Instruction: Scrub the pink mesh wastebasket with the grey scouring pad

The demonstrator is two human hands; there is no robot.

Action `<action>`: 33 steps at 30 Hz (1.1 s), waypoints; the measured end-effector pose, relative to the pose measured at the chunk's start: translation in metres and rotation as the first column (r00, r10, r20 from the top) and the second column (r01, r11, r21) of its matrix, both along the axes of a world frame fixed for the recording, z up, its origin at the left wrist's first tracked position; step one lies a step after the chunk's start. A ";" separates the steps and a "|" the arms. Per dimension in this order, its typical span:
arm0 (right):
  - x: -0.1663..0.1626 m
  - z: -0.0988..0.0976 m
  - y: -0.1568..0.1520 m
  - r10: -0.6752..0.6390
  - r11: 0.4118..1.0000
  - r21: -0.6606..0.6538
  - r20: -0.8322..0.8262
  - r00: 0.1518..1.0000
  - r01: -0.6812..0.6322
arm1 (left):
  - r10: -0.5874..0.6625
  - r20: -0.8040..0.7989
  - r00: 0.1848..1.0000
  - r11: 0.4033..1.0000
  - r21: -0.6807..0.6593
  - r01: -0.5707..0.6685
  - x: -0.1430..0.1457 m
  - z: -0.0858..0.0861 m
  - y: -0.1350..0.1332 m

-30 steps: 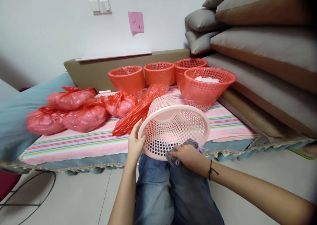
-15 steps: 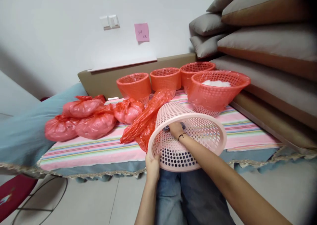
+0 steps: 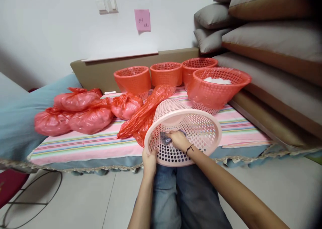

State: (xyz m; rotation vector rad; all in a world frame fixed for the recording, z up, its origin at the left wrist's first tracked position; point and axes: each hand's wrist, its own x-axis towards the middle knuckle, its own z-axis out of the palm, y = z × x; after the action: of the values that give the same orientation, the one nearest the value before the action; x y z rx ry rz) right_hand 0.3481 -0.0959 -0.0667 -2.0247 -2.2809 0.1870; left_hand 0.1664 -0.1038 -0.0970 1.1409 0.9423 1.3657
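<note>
A pale pink perforated basket [image 3: 166, 113] lies tilted at the edge of the bed, its mouth facing me. My left hand [image 3: 150, 162] grips its rim at the lower left, thumb over the edge. Inside the basket, my right hand [image 3: 178, 140] is closed on a dark grey cloth [image 3: 165, 138], pressed near the left inner wall. A dark band circles the right wrist. Just behind and left of the basket lies a loose red plastic bag [image 3: 144, 118], crumpled and stretched out.
Several red-bag-lined baskets [image 3: 166, 73] stand along the back; the nearest lined basket [image 3: 210, 91] holds something white. Tied red bags [image 3: 90, 120] sit at left on a striped cloth [image 3: 88, 148]. Stacked cushions [image 3: 271, 41] rise at right. A red stool [image 3: 12, 185] stands lower left.
My right hand has moved with the cloth from deep inside the basket toward its mouth and left wall. My left hand still grips the rim. The view has shifted slightly.
</note>
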 end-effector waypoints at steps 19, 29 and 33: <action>-0.030 0.019 -0.131 0.214 0.977 0.008 0.051 0.975 -0.215 | 0.016 -0.160 0.987 0.996 0.094 -0.001 0.005 0.025 0.002; 0.006 0.037 -0.120 0.266 0.962 -0.112 0.204 0.942 -0.248 | -0.048 -0.391 0.919 0.941 0.290 0.173 -0.020 0.086 0.027; 0.014 0.049 -0.091 0.186 0.981 -0.058 0.037 0.982 -0.183 | -0.002 -0.237 0.971 0.967 0.249 0.063 -0.018 0.067 0.010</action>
State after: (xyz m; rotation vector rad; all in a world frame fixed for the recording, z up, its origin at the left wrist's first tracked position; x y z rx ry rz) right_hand 0.3624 -0.1864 -0.0181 -1.8563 -2.5165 0.2229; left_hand 0.1484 -0.0938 -0.0300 1.5346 0.9272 1.3727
